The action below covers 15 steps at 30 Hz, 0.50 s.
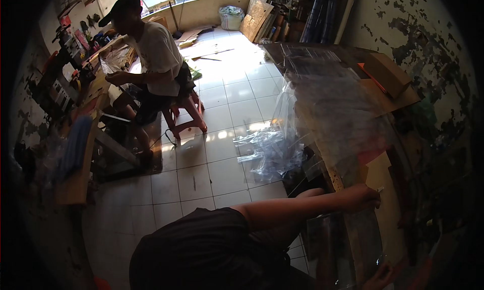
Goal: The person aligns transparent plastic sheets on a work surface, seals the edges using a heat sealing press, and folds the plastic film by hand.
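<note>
My left hand (360,197) is over the workbench at the right, its fingers curled closed. A tiny pale bit shows by its fingertips, too small to name. A clear plastic sheet (367,239) lies on the bench just below that hand and hangs toward the bench's near edge. My right hand (379,278) is at the sheet's lower end, dim and partly cut off, so its grip is unclear. Tan cardboard (385,209) lies under and beside my left hand. Farther along the bench, many clear plastic sheets (335,98) are spread in a layer.
Loose clear plastic pieces (275,151) are heaped on the tiled floor beside the bench. A brown cardboard box (387,76) sits at the bench's far right. Across the room a person (159,53) sits on a red stool (189,118) at another worktable (75,184).
</note>
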### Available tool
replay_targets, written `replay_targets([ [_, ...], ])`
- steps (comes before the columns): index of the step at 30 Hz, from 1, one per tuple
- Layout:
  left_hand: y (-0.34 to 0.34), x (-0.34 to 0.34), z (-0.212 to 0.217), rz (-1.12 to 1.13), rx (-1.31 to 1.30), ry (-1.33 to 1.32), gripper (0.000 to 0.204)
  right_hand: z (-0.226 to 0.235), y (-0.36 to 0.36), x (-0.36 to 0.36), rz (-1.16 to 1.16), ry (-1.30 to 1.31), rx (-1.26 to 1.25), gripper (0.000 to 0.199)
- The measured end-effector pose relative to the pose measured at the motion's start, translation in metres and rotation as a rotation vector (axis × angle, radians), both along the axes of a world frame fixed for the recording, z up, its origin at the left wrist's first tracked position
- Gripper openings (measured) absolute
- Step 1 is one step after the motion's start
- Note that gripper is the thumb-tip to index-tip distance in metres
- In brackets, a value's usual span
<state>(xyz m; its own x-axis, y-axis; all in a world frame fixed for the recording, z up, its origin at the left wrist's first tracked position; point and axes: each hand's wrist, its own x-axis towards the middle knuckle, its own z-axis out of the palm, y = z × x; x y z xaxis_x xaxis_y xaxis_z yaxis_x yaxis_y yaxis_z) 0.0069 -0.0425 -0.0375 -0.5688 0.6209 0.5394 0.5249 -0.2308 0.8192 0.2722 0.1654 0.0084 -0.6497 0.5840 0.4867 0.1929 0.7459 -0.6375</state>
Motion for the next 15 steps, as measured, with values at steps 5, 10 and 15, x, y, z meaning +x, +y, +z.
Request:
replay_targets([
  [5,-0.004,-0.001,0.003,0.015,0.012,0.004,0.022,0.011,0.030,0.014,0.105,-0.239,0.019,0.013],
  [10,-0.004,0.000,0.003,-0.002,0.032,-0.019,0.022,0.035,0.041,0.016,0.311,-0.423,0.112,0.010],
  [15,-0.004,0.000,0.003,0.000,0.001,-0.029,0.024,0.053,0.043,0.007,0.564,-0.336,0.238,0.003],
])
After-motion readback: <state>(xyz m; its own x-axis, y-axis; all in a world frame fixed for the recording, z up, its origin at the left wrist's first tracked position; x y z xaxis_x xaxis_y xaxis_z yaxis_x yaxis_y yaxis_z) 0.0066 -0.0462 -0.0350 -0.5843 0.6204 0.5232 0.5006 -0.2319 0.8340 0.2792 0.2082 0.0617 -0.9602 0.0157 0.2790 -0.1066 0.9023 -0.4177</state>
